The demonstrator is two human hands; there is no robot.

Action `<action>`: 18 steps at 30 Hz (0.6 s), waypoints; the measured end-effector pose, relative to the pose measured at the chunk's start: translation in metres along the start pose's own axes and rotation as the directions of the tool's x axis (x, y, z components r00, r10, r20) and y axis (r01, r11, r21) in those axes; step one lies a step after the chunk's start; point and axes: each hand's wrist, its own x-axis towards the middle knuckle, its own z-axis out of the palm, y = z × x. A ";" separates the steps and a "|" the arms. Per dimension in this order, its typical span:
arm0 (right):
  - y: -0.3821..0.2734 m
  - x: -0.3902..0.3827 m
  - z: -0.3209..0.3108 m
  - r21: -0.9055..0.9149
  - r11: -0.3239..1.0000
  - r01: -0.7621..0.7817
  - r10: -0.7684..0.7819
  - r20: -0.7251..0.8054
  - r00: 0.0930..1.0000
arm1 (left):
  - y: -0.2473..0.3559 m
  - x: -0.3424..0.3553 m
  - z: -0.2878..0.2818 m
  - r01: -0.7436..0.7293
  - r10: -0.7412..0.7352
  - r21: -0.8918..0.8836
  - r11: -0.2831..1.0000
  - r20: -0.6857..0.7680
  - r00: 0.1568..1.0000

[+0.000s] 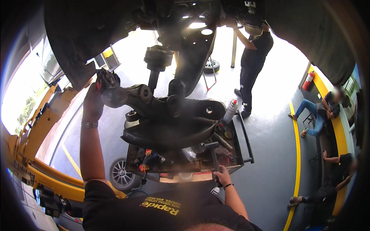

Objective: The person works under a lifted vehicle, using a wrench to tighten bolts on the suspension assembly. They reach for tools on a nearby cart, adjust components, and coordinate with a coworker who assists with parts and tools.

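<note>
Left hand (94, 101): grip unclear. Vehicle underside (165, 13): cut off above. Co-worker (254, 63): head hidden.

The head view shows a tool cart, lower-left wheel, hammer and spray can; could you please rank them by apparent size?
Tool cart
Lower-left wheel
Hammer and spray can: too alike to rank

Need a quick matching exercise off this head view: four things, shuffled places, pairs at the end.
Things
1. Dark hammer with a straight handle
2. Silver cylindrical spray can with a red top
3. Silver multi-spoke wheel with a black tyre
4. Red cylindrical fire extinguisher

Places
A. On the grey, smooth floor, at the lower left of the picture
B. By the yellow wall panel, on the picture's right side
C. In the person's bare right grip
D. At the right end of the dark metal tool cart

Pairs: 1-C, 2-D, 3-A, 4-B
</note>
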 end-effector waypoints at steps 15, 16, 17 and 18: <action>0.011 0.005 -0.003 -0.081 0.996 -0.027 0.025 -0.026 0.999 | 0.130 0.156 0.195 0.087 -0.653 0.829 0.553 0.366 0.663; 0.010 0.005 -0.003 -0.095 0.995 0.004 -0.006 -0.015 1.000 | 0.129 0.156 0.200 0.008 -0.617 0.819 0.574 0.425 0.663; 0.008 0.004 -0.004 -0.103 0.995 0.004 -0.005 -0.014 1.000 | 0.129 0.157 0.204 -0.057 -0.600 0.824 0.563 0.456 0.657; 0.007 0.004 -0.004 -0.094 0.996 -0.010 0.009 -0.014 1.000 | 0.130 0.159 0.209 -0.124 -0.585 0.826 0.550 0.487 0.648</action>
